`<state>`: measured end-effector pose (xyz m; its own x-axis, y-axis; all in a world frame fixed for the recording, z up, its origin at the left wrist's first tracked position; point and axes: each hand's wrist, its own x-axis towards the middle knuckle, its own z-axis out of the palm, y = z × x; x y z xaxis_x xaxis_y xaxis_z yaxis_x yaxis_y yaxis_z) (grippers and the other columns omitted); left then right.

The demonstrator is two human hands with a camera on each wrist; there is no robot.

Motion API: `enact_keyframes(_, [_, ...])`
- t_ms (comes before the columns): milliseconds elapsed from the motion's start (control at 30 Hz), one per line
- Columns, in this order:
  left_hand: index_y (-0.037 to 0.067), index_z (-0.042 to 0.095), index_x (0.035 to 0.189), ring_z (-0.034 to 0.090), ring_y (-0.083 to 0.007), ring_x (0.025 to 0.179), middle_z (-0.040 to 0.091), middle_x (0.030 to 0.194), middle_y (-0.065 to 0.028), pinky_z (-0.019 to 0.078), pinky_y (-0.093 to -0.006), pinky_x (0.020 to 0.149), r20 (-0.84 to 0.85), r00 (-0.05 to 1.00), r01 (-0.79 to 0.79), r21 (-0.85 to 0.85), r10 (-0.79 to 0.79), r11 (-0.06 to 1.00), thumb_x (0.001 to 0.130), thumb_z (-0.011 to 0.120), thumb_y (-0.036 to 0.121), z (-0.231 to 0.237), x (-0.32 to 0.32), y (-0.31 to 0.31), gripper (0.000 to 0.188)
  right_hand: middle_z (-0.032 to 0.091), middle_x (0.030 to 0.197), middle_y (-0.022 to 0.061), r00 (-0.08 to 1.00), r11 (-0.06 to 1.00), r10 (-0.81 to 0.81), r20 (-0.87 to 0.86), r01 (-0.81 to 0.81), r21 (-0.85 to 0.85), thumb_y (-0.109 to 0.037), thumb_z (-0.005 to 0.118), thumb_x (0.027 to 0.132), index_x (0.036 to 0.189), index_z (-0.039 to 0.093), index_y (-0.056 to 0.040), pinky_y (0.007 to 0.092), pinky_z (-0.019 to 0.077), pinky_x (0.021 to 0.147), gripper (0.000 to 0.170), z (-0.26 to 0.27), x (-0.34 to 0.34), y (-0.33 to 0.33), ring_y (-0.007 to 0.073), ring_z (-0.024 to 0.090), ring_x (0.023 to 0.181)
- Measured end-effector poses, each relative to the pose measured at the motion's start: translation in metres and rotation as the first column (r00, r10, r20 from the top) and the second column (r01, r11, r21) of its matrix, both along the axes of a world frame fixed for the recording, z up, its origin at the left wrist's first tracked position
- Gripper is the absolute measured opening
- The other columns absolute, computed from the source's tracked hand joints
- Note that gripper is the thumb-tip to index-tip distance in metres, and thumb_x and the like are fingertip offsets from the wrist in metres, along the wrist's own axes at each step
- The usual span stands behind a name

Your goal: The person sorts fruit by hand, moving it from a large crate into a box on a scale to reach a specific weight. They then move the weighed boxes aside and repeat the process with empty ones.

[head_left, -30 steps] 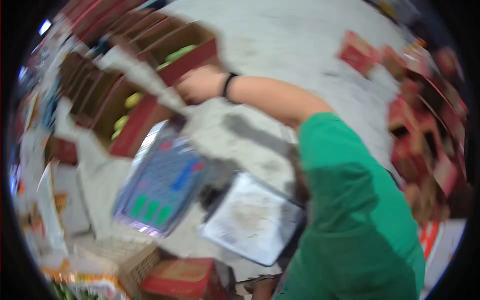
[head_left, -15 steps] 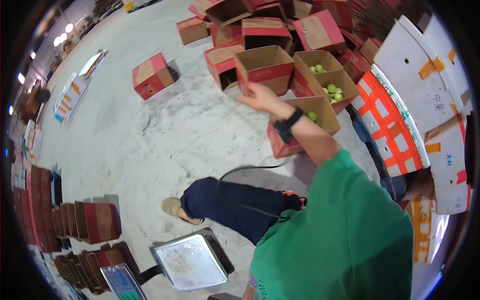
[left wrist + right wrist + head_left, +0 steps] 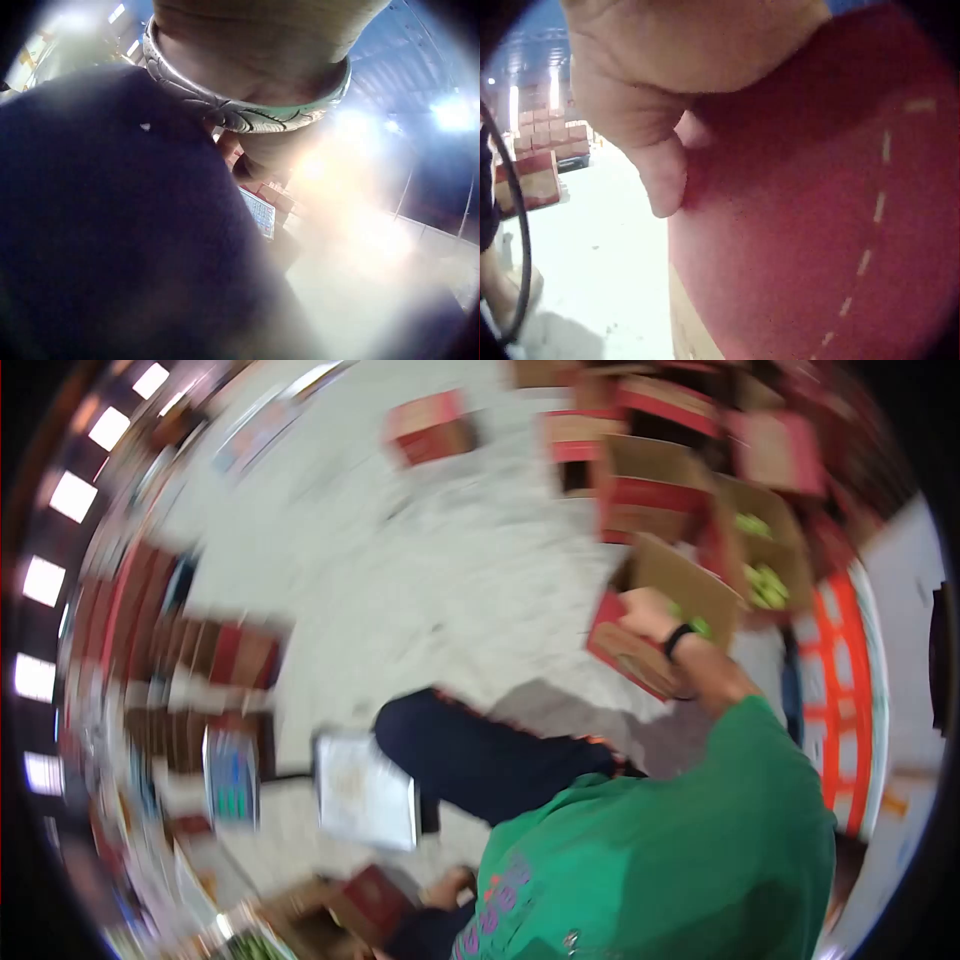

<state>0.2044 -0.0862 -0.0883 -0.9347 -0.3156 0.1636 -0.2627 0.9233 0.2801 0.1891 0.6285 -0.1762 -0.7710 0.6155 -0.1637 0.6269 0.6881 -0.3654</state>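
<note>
My right hand (image 3: 650, 615) grips the near wall of an open red cardboard box (image 3: 640, 660); its brown inner side and some green fruit (image 3: 697, 626) show. In the right wrist view the thumb (image 3: 664, 180) lies against the red outer face of this box, and the other fingers are hidden behind the wall. My left hand (image 3: 274, 154), beyond a silver bangle (image 3: 255, 116), hangs beside a dark trouser leg (image 3: 112, 225), with nothing seen in it and its fingers partly hidden.
Behind the gripped box stand another open box (image 3: 655, 510) and one with green fruit (image 3: 765, 585). A platform scale (image 3: 350, 790) with its display (image 3: 230, 785) is on the floor beside my knee. Box stacks (image 3: 225, 650) line the left; white foam boxes (image 3: 900, 630) stand at right.
The view has swung right, from boxes beside the scale to the pile. My right hand left a box there, reached out over the floor, and now holds the fruit box's wall.
</note>
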Motion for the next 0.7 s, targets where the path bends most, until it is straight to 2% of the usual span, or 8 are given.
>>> enact_keyframes(67, [0.001, 0.057, 0.11, 0.057, -0.0327, 0.095, 0.06, 0.099, -0.0166, 0.0474, -0.0393, 0.082, -0.095, 0.995, -0.004, 0.032, 0.007, 0.999, 0.076, 0.068, 0.014, -0.011, -0.005, -0.011, 0.038, 0.066, 0.082, 0.0192, 0.961, 0.982, 0.173, -0.214, -0.184, -0.035, -0.019, 0.065, 0.067, 0.087, 0.067, -0.0031, 0.0419, 0.0503, 0.067, 0.025, -0.02, -0.041, 0.006, 0.033, 0.065, 0.076])
enact_keyframes(100, [0.001, 0.058, 0.11, 0.057, -0.0329, 0.095, 0.059, 0.101, -0.0174, 0.0476, -0.0395, 0.082, -0.139, 0.986, 0.086, -0.008, -0.087, 0.996, 0.078, 0.065, 0.012, -0.01, -0.005, -0.014, 0.034, 0.067, 0.083, 0.0181, 0.95, 0.963, 0.19, -0.246, -0.229, -0.141, -0.015, 0.066, 0.068, 0.09, 0.067, -0.0033, 0.0392, 0.0503, 0.069, 0.025, -0.003, -0.067, -0.016, 0.0305, 0.066, 0.078])
enact_keyframes(200, [0.0, 0.058, 0.109, 0.058, -0.0294, 0.091, 0.059, 0.101, -0.0153, 0.047, -0.0359, 0.082, -0.268, 0.963, 0.011, 0.055, 0.004, 0.998, 0.08, 0.062, 0.008, 0.009, -0.006, 0.003, 0.031, 0.065, 0.089, 0.0187, 0.916, 0.895, 0.384, -0.113, -0.399, -0.197, -0.022, 0.068, 0.069, 0.101, 0.067, -0.0093, 0.0387, 0.0505, 0.071, 0.034, 0.002, -0.149, -0.073, 0.0343, 0.064, 0.082])
enact_keyframes(267, [-0.001, 0.057, 0.111, 0.057, -0.0315, 0.093, 0.058, 0.103, -0.0166, 0.0461, -0.0366, 0.084, -0.283, 0.954, -0.072, 0.107, 0.1, 0.992, 0.079, 0.062, 0.009, 0.013, -0.001, -0.004, 0.033, 0.065, 0.087, 0.0184, 0.726, 0.738, 0.614, -0.31, -0.667, -0.1, -0.014, 0.068, 0.068, 0.101, 0.067, -0.0104, 0.0387, 0.0504, 0.07, 0.033, 0.022, -0.195, -0.144, 0.0337, 0.064, 0.081])
enact_keyframes(367, [-0.002, 0.057, 0.111, 0.057, -0.0293, 0.093, 0.059, 0.103, -0.0158, 0.046, -0.0359, 0.084, -0.344, 0.916, -0.162, 0.151, 0.206, 0.975, 0.079, 0.061, 0.007, 0.019, 0.009, -0.024, 0.033, 0.059, 0.072, 0.0156, 0.301, 0.361, 0.928, -0.221, -0.877, 0.317, -0.008, 0.068, 0.064, 0.079, 0.06, -0.0042, 0.0429, 0.0475, 0.063, 0.017, 0.048, -0.253, -0.245, 0.0341, 0.06, 0.071])
enact_keyframes(400, [-0.001, 0.057, 0.111, 0.057, -0.0286, 0.092, 0.059, 0.103, -0.0155, 0.0459, -0.036, 0.084, -0.344, 0.906, -0.203, 0.163, 0.249, 0.965, 0.079, 0.061, 0.007, 0.015, 0.013, -0.039, 0.034, 0.059, 0.072, 0.0156, 0.266, 0.327, 0.938, -0.221, -0.889, 0.32, -0.008, 0.068, 0.064, 0.079, 0.06, -0.0042, 0.0429, 0.0475, 0.063, 0.017, 0.054, -0.269, -0.271, 0.0341, 0.06, 0.071])
enact_keyframes(500, [0.0, 0.058, 0.11, 0.058, -0.028, 0.093, 0.059, 0.102, -0.0149, 0.046, -0.0354, 0.084, -0.325, 0.866, -0.347, 0.158, 0.381, 0.924, 0.078, 0.062, 0.006, -0.001, 0.034, -0.083, 0.033, 0.055, 0.074, 0.011, -0.135, -0.1, 0.989, -0.066, -0.92, 0.38, -0.01, 0.068, 0.064, 0.076, 0.055, -0.0053, 0.042, 0.046, 0.061, 0.019, 0.066, -0.32, -0.361, 0.032, 0.059, 0.071])
enact_keyframes(700, [0.002, 0.058, 0.11, 0.059, -0.0274, 0.09, 0.059, 0.099, -0.0148, 0.0473, -0.0359, 0.081, -0.26, 0.77, -0.541, 0.217, 0.582, 0.813, 0.077, 0.064, 0.011, -0.04, 0.053, -0.184, 0.035, 0.06, 0.065, 0.0134, -0.505, -0.503, 0.86, 0.079, -0.809, 0.304, -0.012, 0.064, 0.062, 0.073, 0.059, -0.0058, 0.0443, 0.0475, 0.057, 0.013, 0.052, -0.362, -0.547, 0.033, 0.061, 0.063])
